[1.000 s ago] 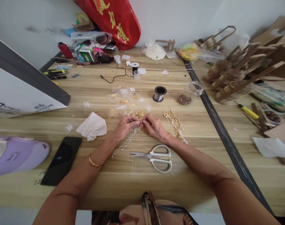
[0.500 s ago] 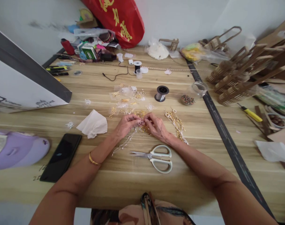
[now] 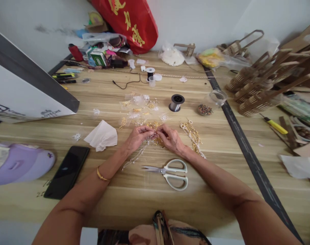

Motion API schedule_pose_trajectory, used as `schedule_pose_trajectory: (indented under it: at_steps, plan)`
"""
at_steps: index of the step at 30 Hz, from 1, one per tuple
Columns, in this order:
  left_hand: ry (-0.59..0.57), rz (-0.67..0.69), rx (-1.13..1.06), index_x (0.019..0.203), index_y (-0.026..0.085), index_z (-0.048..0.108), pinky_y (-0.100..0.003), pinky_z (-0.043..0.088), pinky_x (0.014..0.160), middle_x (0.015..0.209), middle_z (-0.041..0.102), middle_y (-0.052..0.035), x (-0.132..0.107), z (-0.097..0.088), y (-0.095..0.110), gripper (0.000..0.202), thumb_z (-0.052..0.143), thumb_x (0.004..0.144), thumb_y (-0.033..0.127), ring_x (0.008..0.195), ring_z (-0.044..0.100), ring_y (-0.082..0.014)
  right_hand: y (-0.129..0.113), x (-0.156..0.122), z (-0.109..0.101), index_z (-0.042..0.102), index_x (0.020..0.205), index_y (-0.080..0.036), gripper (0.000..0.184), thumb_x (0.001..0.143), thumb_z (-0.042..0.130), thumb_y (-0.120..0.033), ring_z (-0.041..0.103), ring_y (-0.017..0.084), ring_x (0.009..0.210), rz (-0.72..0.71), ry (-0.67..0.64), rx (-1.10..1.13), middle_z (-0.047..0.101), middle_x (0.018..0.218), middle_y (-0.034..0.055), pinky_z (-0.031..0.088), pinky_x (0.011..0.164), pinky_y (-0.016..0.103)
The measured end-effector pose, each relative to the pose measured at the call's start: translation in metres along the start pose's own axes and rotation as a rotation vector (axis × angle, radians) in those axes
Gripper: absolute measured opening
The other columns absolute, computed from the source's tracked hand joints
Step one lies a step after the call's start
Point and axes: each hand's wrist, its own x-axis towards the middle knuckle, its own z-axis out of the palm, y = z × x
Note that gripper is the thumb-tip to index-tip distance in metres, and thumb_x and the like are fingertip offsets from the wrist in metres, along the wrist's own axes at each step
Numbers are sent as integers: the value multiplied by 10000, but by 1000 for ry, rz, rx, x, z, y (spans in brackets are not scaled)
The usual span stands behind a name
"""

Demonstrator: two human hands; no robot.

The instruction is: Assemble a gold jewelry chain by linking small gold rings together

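Note:
My left hand [image 3: 137, 137] and my right hand [image 3: 170, 139] meet at the middle of the wooden table [image 3: 134, 194], fingertips pinched together over a small gold piece too tiny to name. A thin silvery chain [image 3: 136, 156] trails from my left fingers toward me. Loose gold findings [image 3: 155, 126] lie just beyond my fingertips. A pile of gold chains with rings [image 3: 192, 136] lies right of my right hand. White-handled scissors [image 3: 171, 171] lie closed on the table, just in front of my wrists.
A black phone [image 3: 67, 171] and a crumpled tissue [image 3: 102, 136] lie at the left, beside a purple case [image 3: 17, 163]. A spool of thread [image 3: 176, 102] and a jar of beads [image 3: 210, 101] stand beyond. Wooden baskets [image 3: 262, 85] fill the right, clutter the back edge.
Both hands stay pinched together at the same spot, with only slight finger movement. The view has shifted a little.

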Motion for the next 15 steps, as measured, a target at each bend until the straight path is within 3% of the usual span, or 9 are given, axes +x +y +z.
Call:
schedule_pose_trajectory:
  at_steps: [15]
  plan:
    - [65, 80, 262, 703, 136, 670, -238, 430, 578, 625, 627, 4, -5, 5, 6, 199, 761, 624, 294, 562, 534, -99, 5, -1, -2, 533, 977, -179, 118, 921, 433, -208, 584, 141, 680, -96, -107, -67, 635, 818, 48, 451, 634, 249]
